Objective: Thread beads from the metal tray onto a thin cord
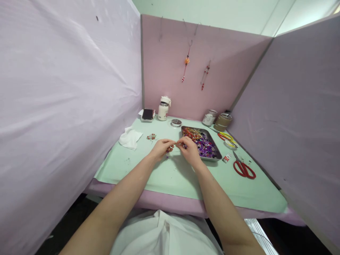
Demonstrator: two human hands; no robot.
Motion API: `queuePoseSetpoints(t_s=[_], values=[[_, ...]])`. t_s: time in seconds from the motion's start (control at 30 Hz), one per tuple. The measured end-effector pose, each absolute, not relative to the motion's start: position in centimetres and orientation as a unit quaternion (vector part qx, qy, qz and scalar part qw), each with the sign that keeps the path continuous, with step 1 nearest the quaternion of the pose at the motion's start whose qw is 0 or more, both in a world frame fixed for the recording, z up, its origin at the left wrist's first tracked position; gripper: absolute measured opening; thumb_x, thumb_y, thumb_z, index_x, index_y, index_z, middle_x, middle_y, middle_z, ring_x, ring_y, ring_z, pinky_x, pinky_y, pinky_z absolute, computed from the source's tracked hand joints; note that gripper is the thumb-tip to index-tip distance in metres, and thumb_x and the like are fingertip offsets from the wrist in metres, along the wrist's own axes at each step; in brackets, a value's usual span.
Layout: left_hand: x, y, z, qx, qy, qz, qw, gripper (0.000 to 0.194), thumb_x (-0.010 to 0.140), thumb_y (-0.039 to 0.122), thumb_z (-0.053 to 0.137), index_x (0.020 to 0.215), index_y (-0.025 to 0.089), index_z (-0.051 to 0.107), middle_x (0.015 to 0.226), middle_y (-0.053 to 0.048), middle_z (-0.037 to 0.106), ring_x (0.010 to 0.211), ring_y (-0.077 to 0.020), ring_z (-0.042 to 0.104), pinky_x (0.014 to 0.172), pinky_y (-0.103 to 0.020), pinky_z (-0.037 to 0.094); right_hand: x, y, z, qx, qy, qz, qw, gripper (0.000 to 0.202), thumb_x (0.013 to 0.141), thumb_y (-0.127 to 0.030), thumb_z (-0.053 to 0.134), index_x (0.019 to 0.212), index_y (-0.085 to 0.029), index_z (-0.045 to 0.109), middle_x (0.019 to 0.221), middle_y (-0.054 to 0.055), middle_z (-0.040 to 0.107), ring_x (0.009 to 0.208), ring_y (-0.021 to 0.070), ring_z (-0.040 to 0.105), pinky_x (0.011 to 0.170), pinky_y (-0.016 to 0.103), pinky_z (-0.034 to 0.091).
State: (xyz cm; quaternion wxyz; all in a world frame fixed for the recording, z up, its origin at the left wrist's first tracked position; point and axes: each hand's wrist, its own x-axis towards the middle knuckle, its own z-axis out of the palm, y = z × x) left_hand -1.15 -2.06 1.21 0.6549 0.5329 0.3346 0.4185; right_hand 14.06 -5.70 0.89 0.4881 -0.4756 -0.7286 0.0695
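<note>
Above the middle of the green-covered table, my left hand [162,148] is closed in a pinch, with a short string of purple beads [168,154] hanging below its fingers. My right hand [188,148] is also pinched, its fingertips almost touching those of my left hand. Something thin, like a thread, lies between the two; its exact shape is too small to tell. Right beside my right hand sits a metal tray [218,156] of purple beads [208,148] and red and gold strands [191,133], partly hidden by that hand.
White cloth [130,138] and a small beaded piece [151,136] lie left. Red scissors [244,169] and yellow-handled scissors [224,136] lie right. A white bottle [163,110], a dark-topped box [148,115], a round tin [176,123] and jars [223,121] stand behind. Beaded strings [187,61] hang on the pink panel.
</note>
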Motion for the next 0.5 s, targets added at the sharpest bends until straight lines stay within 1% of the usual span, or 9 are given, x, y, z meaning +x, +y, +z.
queuePoseSetpoints(t_s=[0.13, 0.27, 0.37, 0.5], values=[[-1.2, -2.0, 1.1, 0.529, 0.326, 0.41, 0.667, 0.027, 0.062, 0.036, 0.072, 0.061, 0.012, 0.059, 0.055, 0.002, 0.048, 0.05, -0.0057, 0.039, 0.049, -0.022, 0.027, 14.1, -5.6, 0.8, -0.458, -0.741, 0.058, 0.487, 0.011, 0.085, -0.024, 0.054, 0.083, -0.021, 0.064, 0.085, 0.004, 0.059, 0.076, 0.0162, 0.056, 0.073, 0.031, 0.046], [-1.2, -1.5, 0.7, 0.491, 0.307, 0.396, 0.712, 0.023, 0.063, 0.03, 0.071, 0.06, 0.012, 0.058, 0.055, 0.002, 0.047, 0.049, -0.0044, 0.036, 0.048, -0.021, 0.029, 14.2, -5.6, 0.6, -0.467, -0.762, -0.007, 0.448, 0.014, 0.086, -0.025, 0.053, 0.086, -0.023, 0.067, 0.086, 0.006, 0.061, 0.086, 0.0196, 0.055, 0.079, 0.035, 0.045], [-1.2, -1.1, 0.3, 0.459, 0.304, 0.379, 0.744, 0.02, 0.062, 0.024, 0.071, 0.058, 0.012, 0.056, 0.054, 0.002, 0.047, 0.047, -0.0032, 0.034, 0.047, -0.02, 0.03, 14.2, -5.8, 0.8, -0.467, -0.78, -0.048, 0.413, 0.015, 0.087, -0.022, 0.051, 0.087, -0.023, 0.066, 0.086, 0.006, 0.062, 0.086, 0.0201, 0.054, 0.08, 0.036, 0.043], [-1.0, -0.8, 0.0, 0.428, 0.328, 0.366, 0.759, 0.017, 0.062, 0.017, 0.071, 0.057, 0.011, 0.056, 0.054, 0.002, 0.049, 0.045, -0.0022, 0.035, 0.045, -0.018, 0.031, 13.9, -6.0, 1.0, -0.465, -0.785, -0.069, 0.405, 0.017, 0.088, -0.02, 0.048, 0.084, -0.022, 0.065, 0.086, 0.006, 0.061, 0.085, 0.02, 0.053, 0.081, 0.036, 0.043]])
